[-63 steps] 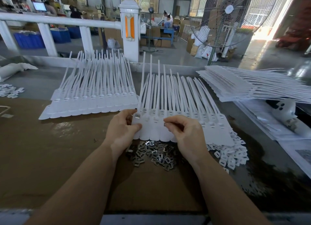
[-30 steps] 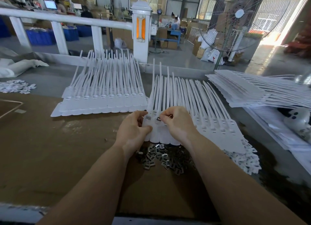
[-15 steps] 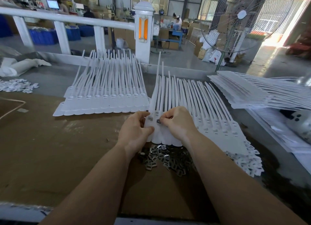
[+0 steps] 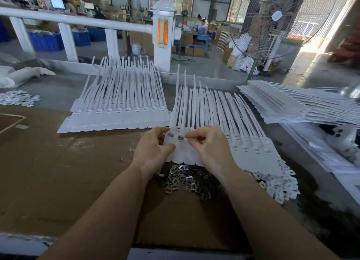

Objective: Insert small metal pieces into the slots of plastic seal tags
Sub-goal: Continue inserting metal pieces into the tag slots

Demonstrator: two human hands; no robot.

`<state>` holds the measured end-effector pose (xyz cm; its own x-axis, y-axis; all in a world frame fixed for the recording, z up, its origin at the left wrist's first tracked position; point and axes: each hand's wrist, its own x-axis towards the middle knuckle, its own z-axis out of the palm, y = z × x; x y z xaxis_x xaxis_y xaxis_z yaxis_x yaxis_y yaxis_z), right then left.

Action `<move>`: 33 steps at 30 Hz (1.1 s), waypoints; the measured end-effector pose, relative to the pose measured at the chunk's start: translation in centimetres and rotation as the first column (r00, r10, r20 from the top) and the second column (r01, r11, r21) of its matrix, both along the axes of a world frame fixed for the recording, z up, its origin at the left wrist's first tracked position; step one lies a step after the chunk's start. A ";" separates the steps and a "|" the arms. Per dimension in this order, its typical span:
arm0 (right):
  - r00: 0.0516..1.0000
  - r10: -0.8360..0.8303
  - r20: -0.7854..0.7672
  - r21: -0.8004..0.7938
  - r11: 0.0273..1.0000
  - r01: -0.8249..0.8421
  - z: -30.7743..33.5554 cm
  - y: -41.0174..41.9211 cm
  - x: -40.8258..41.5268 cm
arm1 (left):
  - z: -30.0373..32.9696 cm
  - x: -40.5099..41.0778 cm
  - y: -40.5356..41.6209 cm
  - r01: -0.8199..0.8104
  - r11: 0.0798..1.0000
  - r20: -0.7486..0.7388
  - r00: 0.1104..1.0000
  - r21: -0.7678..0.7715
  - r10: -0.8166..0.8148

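From the head view, the change is small but telling. A second ago only the leftmost tag of the strip of seal tags [image 4: 224, 143] in hand carried a metal piece, and the right hand [image 4: 209, 145] was bent over the tag next to it. Now two metal pieces show side by side: the first insert [image 4: 170, 135] and the second insert [image 4: 181, 137], each sitting in the head of its tag near the strip's left end. The right hand has shifted a little rightward, its fingers curled with thumb and forefinger pinched together just right of the second insert; whether a fresh piece sits in that pinch I cannot tell. The left hand [image 4: 153, 148] grips the strip's left edge as before, thumb on top and fingers beneath.

I take that to mean two slots are filled and the third is next, with most of the strip to the right unfilled.

No proper containers are in sight near the work. Stock lies loose on the bench: a heap of metal pieces [image 4: 187, 180] at the near edge, just below the hands, and a pile of small white plastic parts [image 4: 280, 183] to its right, partly under the strip. A second fan of seal tags [image 4: 116, 111] lies to the left, a stack of more strips [image 4: 292, 104] at the right edge. Blue bins [image 4: 46, 40] stand beyond the rail; their contents are unclear.
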<state>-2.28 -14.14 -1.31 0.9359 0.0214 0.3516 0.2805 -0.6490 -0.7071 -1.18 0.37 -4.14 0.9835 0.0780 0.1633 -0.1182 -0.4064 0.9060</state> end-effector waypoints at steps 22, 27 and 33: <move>0.965 0.246 -0.086 -0.252 0.932 -0.260 -1.0 -1.9 -2.5 | 0.0 0.1 -0.1 -0.009 1.000 0.016 1.000 0.022 0.008; 0.969 0.241 -0.052 -0.222 0.943 -0.246 -1.2 -2.0 -2.5 | 0.0 0.1 -0.1 -0.012 1.000 0.012 1.000 0.022 0.011; 0.977 0.212 -0.027 -0.113 0.970 -0.214 -1.2 -2.1 -2.5 | 0.0 0.1 -0.1 -0.008 1.000 0.016 1.000 0.025 0.007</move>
<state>-4.80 -16.28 -2.50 0.9106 0.2601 0.3212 0.4109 -0.6527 -0.6365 -1.10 0.24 -4.19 0.9801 0.0808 0.1814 -0.1299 -0.4303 0.8933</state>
